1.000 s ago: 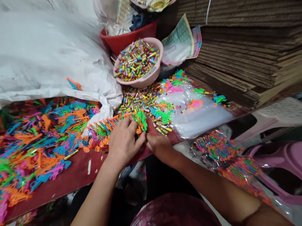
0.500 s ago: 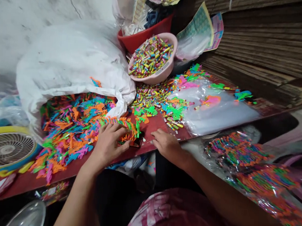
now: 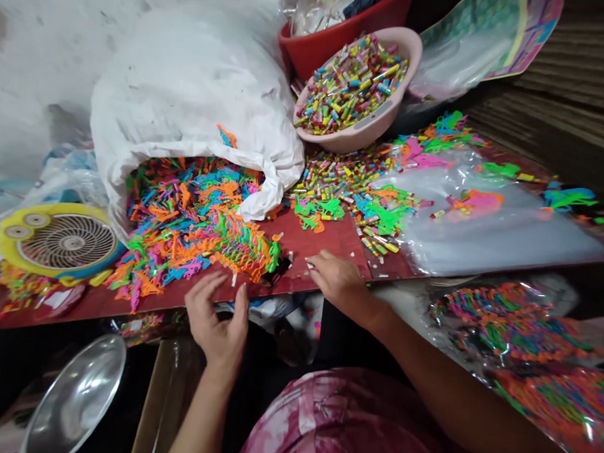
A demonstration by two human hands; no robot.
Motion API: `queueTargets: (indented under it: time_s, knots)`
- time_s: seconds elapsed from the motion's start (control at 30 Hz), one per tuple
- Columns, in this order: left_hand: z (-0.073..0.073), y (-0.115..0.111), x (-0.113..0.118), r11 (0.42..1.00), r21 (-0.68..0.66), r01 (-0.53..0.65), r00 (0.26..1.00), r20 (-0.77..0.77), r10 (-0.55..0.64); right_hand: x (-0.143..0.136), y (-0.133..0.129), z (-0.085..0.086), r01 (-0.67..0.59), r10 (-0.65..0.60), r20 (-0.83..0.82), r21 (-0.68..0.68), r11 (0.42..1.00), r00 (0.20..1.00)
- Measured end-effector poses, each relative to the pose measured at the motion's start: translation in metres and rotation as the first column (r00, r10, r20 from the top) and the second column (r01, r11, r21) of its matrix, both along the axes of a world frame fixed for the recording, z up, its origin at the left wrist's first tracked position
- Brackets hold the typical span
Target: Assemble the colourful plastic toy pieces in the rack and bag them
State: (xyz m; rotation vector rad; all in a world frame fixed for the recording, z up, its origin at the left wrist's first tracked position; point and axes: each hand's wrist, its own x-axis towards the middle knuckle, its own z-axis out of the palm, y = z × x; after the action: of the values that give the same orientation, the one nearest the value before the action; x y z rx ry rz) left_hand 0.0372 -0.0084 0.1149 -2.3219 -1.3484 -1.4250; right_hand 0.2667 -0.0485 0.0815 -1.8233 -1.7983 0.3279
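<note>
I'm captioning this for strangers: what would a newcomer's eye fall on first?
Probably the neon plastic pieces spilling from the white sack onto the red table at left. Next, the pink basin heaped with colourful tubes, right of the sack, and the yellow-rimmed fan at far left.

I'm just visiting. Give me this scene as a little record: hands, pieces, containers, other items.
Left hand: open beside the front table edge, nothing visible in its grasp
Right hand: at the table edge; whether it holds something small is unclear
Nearest left hand: lined-up row of colourful plastic pieces
Loose pieces: spilling from white sack
Pink basin: heaped with small coloured tubes
Surface: red tabletop
Others: yellow-and-blue fan, clear plastic sheeting
</note>
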Motion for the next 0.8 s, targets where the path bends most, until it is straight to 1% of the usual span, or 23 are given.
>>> queueTargets:
  time_s: [0.03,0.07,0.13,0.2,0.23,0.3,0.37,0.43,0.47,0.5,0.53,0.6,0.7,0.77,0.8]
  knots:
    - [-0.015,-0.005,0.003,0.998,-0.042,-0.052,0.996,0.076,0.056,0.001,-0.001,-0.002,0.001,-0.001,-0.019,0.025,1.000,1.000]
    - [-0.028,-0.008,0.006,0.990,-0.117,-0.073,0.991,0.102,0.085,0.003,-0.004,-0.004,-0.001,0.004,-0.040,0.055,0.998,0.999]
    - [-0.049,-0.007,0.013,0.970,-0.224,-0.096,0.990,0.075,0.115,0.012,-0.009,-0.007,-0.018,0.029,-0.083,0.126,0.992,0.996]
    - [-0.062,0.002,0.020,0.945,-0.306,-0.119,0.990,0.039,0.138,0.030,-0.016,-0.008,-0.014,0.039,-0.120,0.204,0.979,0.992]
    - [-0.066,0.009,0.023,0.933,-0.337,-0.129,0.989,0.021,0.145,0.043,-0.020,-0.008,0.014,0.017,-0.134,0.234,0.972,0.991]
    - [-0.070,0.020,0.026,0.916,-0.368,-0.159,0.986,-0.019,0.163,0.076,-0.028,-0.006,0.126,-0.087,-0.155,0.269,0.955,0.984]
    - [-0.072,0.027,0.026,0.912,-0.368,-0.181,0.983,-0.072,0.167,0.113,-0.035,-0.003,0.280,-0.246,-0.152,0.276,0.920,0.957]
    - [-0.073,0.030,0.024,0.911,-0.368,-0.186,0.980,-0.140,0.144,0.147,-0.040,-0.001,0.409,-0.400,-0.091,0.292,0.865,0.912]
    - [-0.072,0.030,0.022,0.909,-0.376,-0.182,0.977,-0.175,0.123,0.162,-0.041,0.000,0.436,-0.445,-0.044,0.303,0.847,0.894]
    - [-0.071,0.030,0.020,0.905,-0.388,-0.174,0.974,-0.204,0.100,0.174,-0.041,0.001,0.424,-0.451,0.018,0.312,0.850,0.892]
    - [-0.069,0.031,0.018,0.900,-0.403,-0.164,0.972,-0.224,0.076,0.183,-0.039,0.001,0.391,-0.436,0.084,0.314,0.865,0.896]
    - [-0.066,0.033,0.013,0.891,-0.435,-0.132,0.973,-0.231,0.032,0.194,-0.033,0.002,0.294,-0.361,0.211,0.293,0.910,0.908]
    - [-0.063,0.042,0.003,0.865,-0.496,-0.070,0.979,-0.199,-0.035,0.199,-0.022,0.004,0.159,-0.216,0.339,0.188,0.969,0.916]
    - [-0.063,0.051,-0.006,0.843,-0.537,-0.035,0.979,-0.189,-0.080,0.199,-0.015,0.003,0.108,-0.144,0.388,0.111,0.988,0.910]
    - [-0.064,0.056,-0.010,0.831,-0.556,-0.020,0.975,-0.195,-0.106,0.199,-0.013,0.002,0.103,-0.129,0.408,0.085,0.991,0.904]
